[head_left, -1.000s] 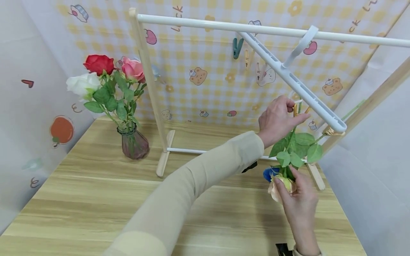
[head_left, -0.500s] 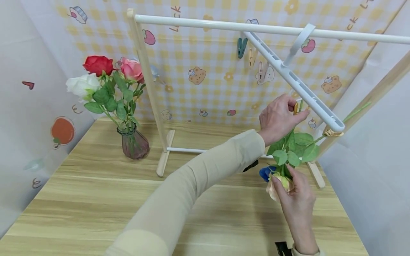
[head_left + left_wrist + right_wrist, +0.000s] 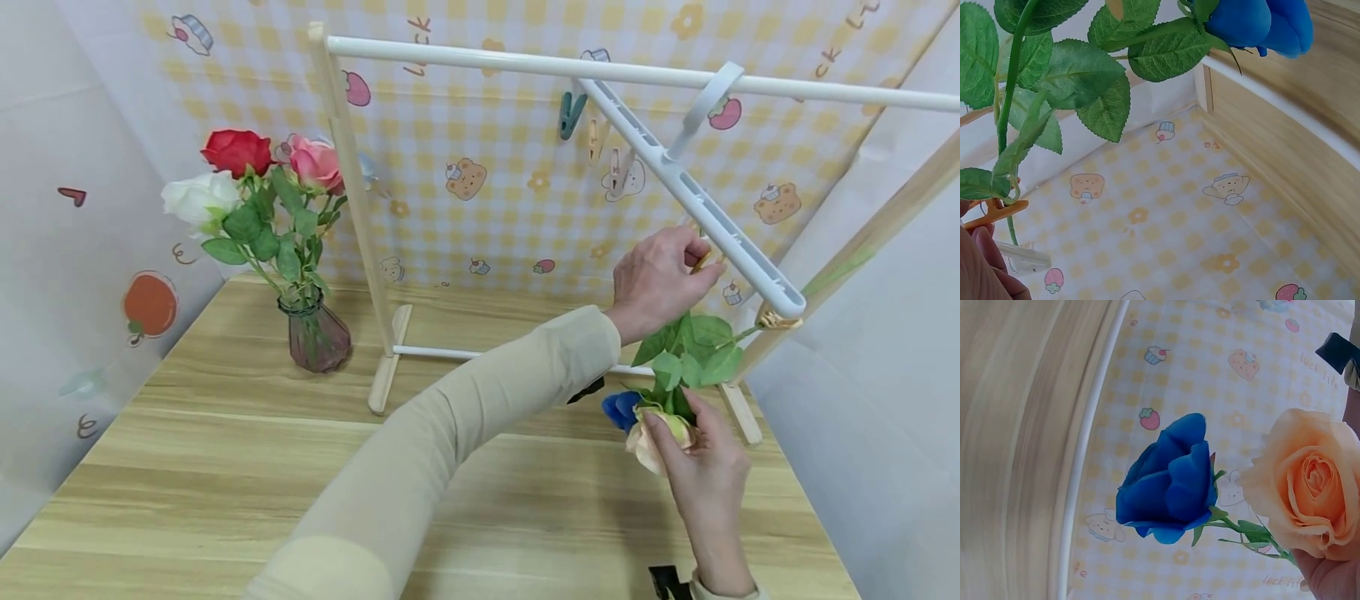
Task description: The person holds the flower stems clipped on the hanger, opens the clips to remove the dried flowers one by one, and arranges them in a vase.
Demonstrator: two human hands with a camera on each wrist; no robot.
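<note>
- Backdrop: yellow-checked wallpaper (image 3: 495, 192) with cartoon prints, wooden table (image 3: 225, 467) below it.
- Landmark: drying rack (image 3: 525, 62), wooden uprights with a white top bar; a white peg hanger (image 3: 697, 204) hooks on the bar and slants down toward the rack's right upright.
- Left hand (image 3: 656, 279) is up at the lower end of the peg hanger, fingers curled, pinching an orange clip (image 3: 701, 262). Left wrist view shows the same clip (image 3: 994, 212) at the fingertips, with the green stem (image 3: 1013, 94) running through it.
- Peach rose (image 3: 660, 433) hangs head down below the peg hanger, stem rising through its leaves (image 3: 693, 346) to the clip.
- Right hand (image 3: 705, 475) is below the left, well under the hanger, fingers wrapped around the peach bloom from beneath. Right wrist view: bloom (image 3: 1307, 481) sits against the fingers at the lower right corner.
- Blue rose (image 3: 621, 408) hangs just beside the peach one, on its left, touching or nearly so; neither hand holds it. Right wrist view has it (image 3: 1169, 481) clear of the hand.
- More clips (image 3: 592, 125) hang at the top of the hanger, near the bar.
- Left of the rack's left upright: glass vase (image 3: 317, 337) on the table with red, pink and white roses (image 3: 240, 179).
</note>
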